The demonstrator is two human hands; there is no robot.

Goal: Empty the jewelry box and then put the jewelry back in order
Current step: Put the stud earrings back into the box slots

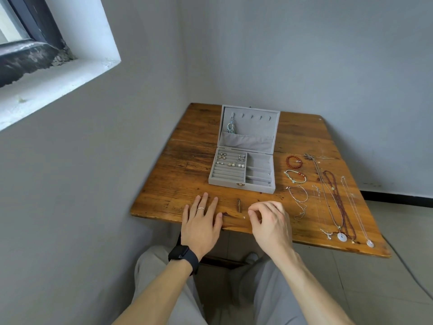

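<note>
Left hand (201, 221) lay flat on table (164, 195), fingers spread, ring on one finger. Right hand (269, 221) hovered beside it, fingertips curled together; whether pinching anything, could not tell. Small brown piece (238, 205) lay between hands. Jewelry box (257, 187) stood open just beyond both hands, earrings (230, 164) in its left rolls. Bracelets (302, 176) and necklaces (339, 207) lay right of right hand.

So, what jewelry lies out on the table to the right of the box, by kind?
Bracelets: 3 (red bead bracelet, green cord bracelet, silver chain bracelet)
Necklaces: 4 (grey cord necklace, dark bead necklace, silver-pendant chain, rightmost chain)
Total: 7
</note>
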